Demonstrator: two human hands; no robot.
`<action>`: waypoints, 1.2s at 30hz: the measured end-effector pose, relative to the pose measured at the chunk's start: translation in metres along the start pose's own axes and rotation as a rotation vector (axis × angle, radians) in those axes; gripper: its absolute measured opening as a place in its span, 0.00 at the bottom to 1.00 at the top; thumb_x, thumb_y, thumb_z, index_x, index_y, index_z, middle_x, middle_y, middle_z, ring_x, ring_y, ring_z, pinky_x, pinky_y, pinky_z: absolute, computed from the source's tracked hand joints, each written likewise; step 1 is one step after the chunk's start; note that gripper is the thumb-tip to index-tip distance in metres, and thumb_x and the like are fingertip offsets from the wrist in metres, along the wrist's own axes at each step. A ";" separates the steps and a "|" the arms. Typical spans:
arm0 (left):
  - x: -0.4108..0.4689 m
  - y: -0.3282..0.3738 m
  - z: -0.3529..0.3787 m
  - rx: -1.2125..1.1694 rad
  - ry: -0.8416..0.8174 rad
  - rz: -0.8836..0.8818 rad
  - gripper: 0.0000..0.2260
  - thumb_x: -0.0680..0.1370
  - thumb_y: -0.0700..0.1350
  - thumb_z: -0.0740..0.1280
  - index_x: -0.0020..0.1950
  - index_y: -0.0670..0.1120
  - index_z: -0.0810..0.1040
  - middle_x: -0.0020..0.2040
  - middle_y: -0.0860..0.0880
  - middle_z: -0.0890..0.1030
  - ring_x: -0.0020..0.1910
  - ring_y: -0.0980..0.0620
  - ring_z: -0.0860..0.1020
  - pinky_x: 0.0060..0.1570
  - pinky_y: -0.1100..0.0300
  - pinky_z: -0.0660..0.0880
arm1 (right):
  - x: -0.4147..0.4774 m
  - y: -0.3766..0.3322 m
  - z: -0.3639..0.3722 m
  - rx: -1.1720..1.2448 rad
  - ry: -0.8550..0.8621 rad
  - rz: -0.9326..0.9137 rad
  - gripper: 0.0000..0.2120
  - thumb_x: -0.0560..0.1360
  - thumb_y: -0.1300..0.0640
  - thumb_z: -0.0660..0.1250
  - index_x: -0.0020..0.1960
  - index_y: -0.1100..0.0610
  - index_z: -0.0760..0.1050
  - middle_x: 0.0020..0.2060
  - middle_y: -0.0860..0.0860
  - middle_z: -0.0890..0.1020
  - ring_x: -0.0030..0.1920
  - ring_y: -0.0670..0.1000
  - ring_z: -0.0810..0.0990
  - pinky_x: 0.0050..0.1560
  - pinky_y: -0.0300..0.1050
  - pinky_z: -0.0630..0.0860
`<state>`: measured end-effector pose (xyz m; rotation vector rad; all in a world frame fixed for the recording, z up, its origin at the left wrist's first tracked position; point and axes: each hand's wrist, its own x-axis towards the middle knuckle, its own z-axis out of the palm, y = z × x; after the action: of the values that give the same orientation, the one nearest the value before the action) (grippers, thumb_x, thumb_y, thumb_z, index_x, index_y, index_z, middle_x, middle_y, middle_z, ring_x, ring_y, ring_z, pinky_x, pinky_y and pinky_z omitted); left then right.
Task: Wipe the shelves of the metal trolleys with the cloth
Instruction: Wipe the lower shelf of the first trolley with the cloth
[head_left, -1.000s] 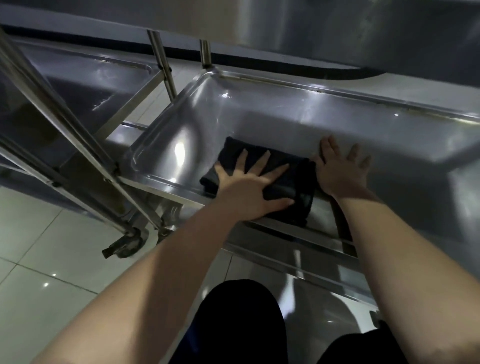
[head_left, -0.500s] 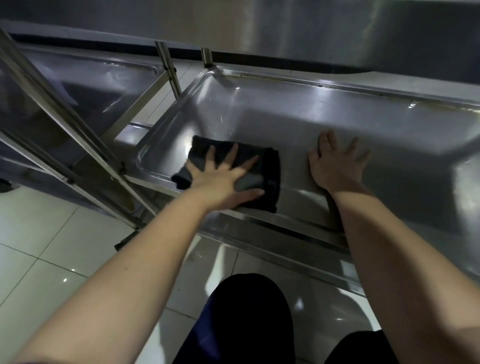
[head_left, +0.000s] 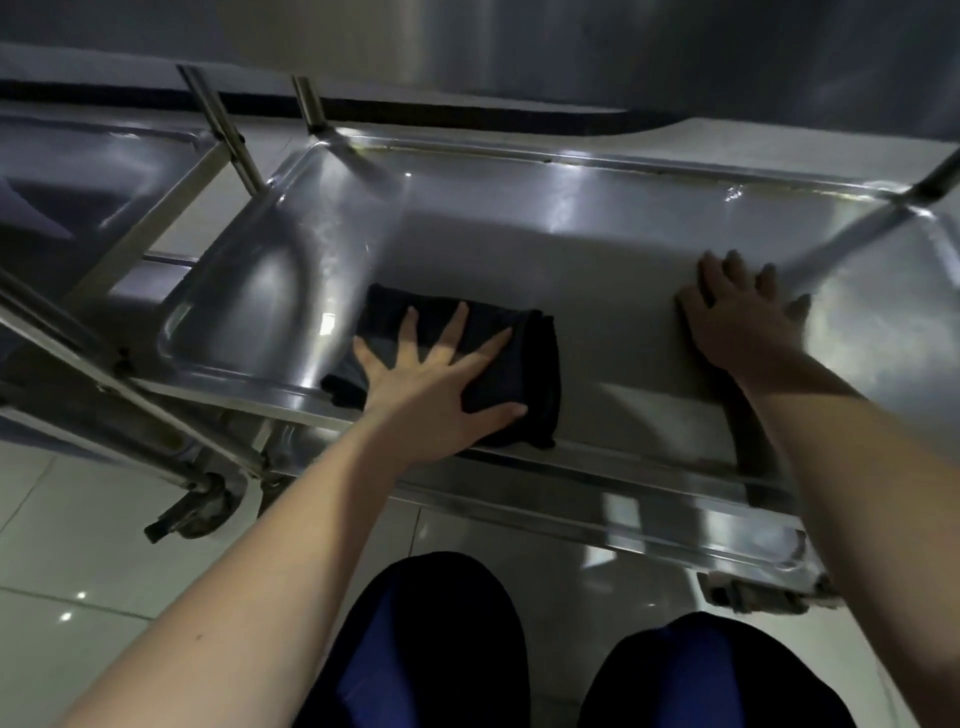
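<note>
Steel shelf (head_left: 597, 249), one dark cloth (head_left: 524, 364), two flat grips.
Left grip (head_left: 441, 384) lies spread, fingers straight, pressing the folded cloth near the shelf's front left; right grip (head_left: 737, 317) rests open on bare metal, well apart. A second trolley (head_left: 104, 171) stands at left on pale glossy floor tiles (head_left: 78, 545).

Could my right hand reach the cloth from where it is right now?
Probably yes: only bare shelf lies between the right hand and the cloth, with nothing standing there. The left hand presses flat on the cloth, though.
</note>
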<state>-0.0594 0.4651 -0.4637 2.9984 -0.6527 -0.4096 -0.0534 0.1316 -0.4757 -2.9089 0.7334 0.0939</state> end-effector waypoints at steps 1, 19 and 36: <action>-0.001 0.002 0.000 0.000 -0.004 -0.004 0.36 0.70 0.78 0.48 0.73 0.74 0.37 0.80 0.57 0.36 0.78 0.38 0.34 0.66 0.22 0.39 | 0.000 -0.001 0.002 -0.001 -0.006 0.000 0.28 0.82 0.41 0.47 0.80 0.47 0.50 0.80 0.48 0.50 0.79 0.60 0.47 0.73 0.71 0.44; 0.185 0.114 -0.029 0.000 0.034 0.095 0.36 0.74 0.76 0.48 0.79 0.67 0.41 0.81 0.50 0.37 0.77 0.32 0.36 0.63 0.20 0.36 | 0.009 0.013 0.010 -0.016 0.000 -0.018 0.28 0.83 0.42 0.44 0.81 0.45 0.44 0.80 0.44 0.45 0.80 0.56 0.43 0.74 0.67 0.42; 0.224 0.134 -0.041 0.000 0.042 0.070 0.35 0.74 0.76 0.49 0.79 0.67 0.45 0.81 0.52 0.39 0.78 0.33 0.37 0.63 0.20 0.37 | 0.009 0.011 0.012 -0.004 0.025 -0.010 0.28 0.82 0.41 0.45 0.80 0.43 0.46 0.80 0.42 0.47 0.80 0.55 0.44 0.74 0.68 0.41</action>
<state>0.0937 0.2501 -0.4657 2.9653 -0.7517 -0.3417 -0.0513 0.1197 -0.4899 -2.9228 0.7227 0.0577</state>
